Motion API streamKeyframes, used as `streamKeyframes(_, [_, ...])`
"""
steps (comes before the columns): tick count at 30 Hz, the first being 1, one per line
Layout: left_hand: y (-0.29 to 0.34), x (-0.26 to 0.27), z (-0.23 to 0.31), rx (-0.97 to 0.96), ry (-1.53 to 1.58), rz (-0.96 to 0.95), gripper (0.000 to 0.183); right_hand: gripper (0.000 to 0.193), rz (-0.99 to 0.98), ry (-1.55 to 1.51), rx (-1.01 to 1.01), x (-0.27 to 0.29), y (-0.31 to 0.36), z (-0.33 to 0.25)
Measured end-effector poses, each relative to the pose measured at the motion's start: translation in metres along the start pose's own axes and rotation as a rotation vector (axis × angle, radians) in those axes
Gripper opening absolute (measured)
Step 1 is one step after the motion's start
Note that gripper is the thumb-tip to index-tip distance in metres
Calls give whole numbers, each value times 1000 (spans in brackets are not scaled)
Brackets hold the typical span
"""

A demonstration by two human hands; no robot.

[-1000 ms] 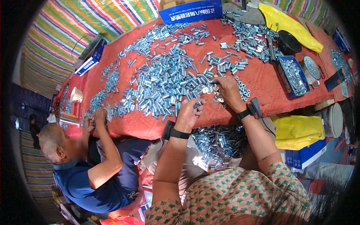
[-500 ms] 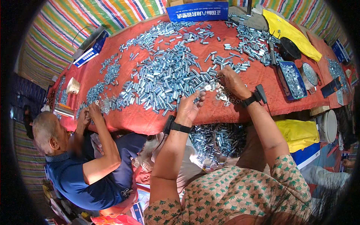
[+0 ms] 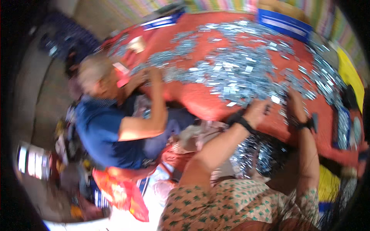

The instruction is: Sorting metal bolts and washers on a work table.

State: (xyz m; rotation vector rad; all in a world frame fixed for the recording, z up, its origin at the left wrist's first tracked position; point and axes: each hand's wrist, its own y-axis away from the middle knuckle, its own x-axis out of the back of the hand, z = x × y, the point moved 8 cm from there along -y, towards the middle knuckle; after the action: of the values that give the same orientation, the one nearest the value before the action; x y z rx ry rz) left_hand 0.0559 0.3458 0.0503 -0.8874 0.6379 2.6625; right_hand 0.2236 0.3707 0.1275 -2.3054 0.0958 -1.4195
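Note:
A big heap of short silvery metal tubes (image 3: 239,73) lies on the red cloth (image 3: 189,100). At its near right edge is my left hand (image 3: 257,112), palm turned up and fingers curled inward; whatever they hold is too smeared to make out. Just right of it, my right hand (image 3: 296,104) reaches down to the cloth, beside small washers (image 3: 283,112) that show only as a blur. Motion smears its fingertips. Dark straps circle both wrists. Below the table edge, between my legs, sits a mass of shiny metal parts (image 3: 260,154).
At the left a co-worker in a blue shirt (image 3: 104,123) holds both hands (image 3: 150,75) together over smaller parts. A blue box (image 3: 285,26) stands at the back, a filled blue tray (image 3: 342,129) at the right. A white cup (image 3: 137,44) and a red bag (image 3: 123,192) are left.
The whole view has swung left and blurred, so the table now appears farther right. My hands stay near the same edge of the heap, with the left one closer to the right.

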Motion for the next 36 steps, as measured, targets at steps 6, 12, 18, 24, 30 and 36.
streamKeyframes(6, [-4, -12, -2, 13, 207, 2, 18, 4, 14, -128, 89, 4, 9, 29])
streamKeyframes(12, [8, -13, 16, -65, 54, 19, 21, 14, -241, -237, 189, 21, 11, -14])
streamKeyframes(18, [28, -26, -2, -28, -113, -117, 20, 16, -470, -916, -140, 13, 21, -67])
streamKeyframes(24, [32, -43, 19, 10, -239, -80, 17, 21, -71, -645, -128, 21, 24, 44])
streamKeyframes(30, [7, -4, 25, 124, 194, -1, 11, 11, 65, -302, -85, 23, 3, 36])
streamKeyframes(36, [-13, 10, 20, 78, 401, 9, 15, 10, 76, -273, -11, 5, -5, 26])
